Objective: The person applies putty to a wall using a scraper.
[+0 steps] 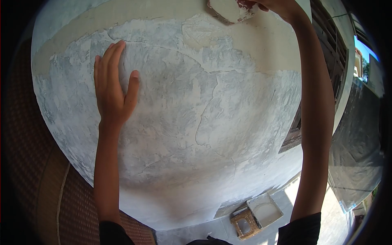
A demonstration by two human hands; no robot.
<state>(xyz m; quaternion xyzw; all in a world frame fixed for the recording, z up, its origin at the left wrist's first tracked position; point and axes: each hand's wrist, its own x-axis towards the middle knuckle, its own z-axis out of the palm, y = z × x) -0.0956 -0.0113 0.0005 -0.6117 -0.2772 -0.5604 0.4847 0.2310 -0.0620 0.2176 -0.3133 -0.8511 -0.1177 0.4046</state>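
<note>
My left hand [111, 83] is stretched out at the patchy wall [163, 106], with its thumb apart and palm toward the surface. It holds nothing and looks to be resting on the wall. At the top edge of the view, my right hand [281, 7] grips a plaster-smeared scraper [228, 9] with a pale, broad face and dark red patches. Part of the scraper and most of those fingers are cut off by the frame. Around the scraper lies a smooth beige coat of plaster [273, 49]; lower down, the wall is grey-white with raised ridges and cracks.
Below, a white square tub [265, 209] with pale material inside stands on the tiled floor beside a woven-looking stool or crate [245, 223]. A dark wooden window frame [328, 45] is at right, near a dark sheet [355, 143]. Brown woven panelling [28, 163] borders the left.
</note>
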